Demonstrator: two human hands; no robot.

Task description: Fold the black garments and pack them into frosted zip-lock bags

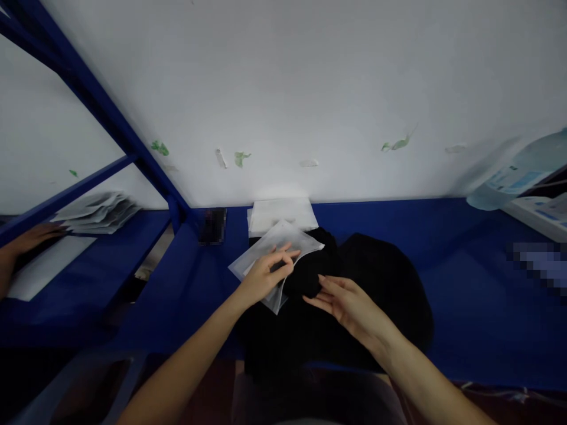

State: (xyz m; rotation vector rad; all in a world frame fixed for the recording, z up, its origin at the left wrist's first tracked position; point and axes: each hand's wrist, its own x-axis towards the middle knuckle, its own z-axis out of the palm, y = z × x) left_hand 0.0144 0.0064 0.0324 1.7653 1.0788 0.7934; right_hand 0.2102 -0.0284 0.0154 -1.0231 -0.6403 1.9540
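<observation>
Near the middle of the blue table, a frosted clear plastic bag (250, 255) is tilted, its open edge facing right. My left hand (271, 273) is closed on the bag, with some fingers showing behind or through the plastic. At the bag's mouth is a folded black cloth (310, 268). My right hand (339, 298) pinches this cloth from the right, between thumb and fingers. More black fabric (385, 283) lies in a heap beneath and to the right of my hands.
Behind the bag lies a stack of white bags (283, 213). A dark phone-like item (212, 226) is left of it. Blue frame bars (153, 174) rise at left; beyond them another person's hand (35, 237) rests near stacked bags (100, 212). A large bottle (516, 174) lies right.
</observation>
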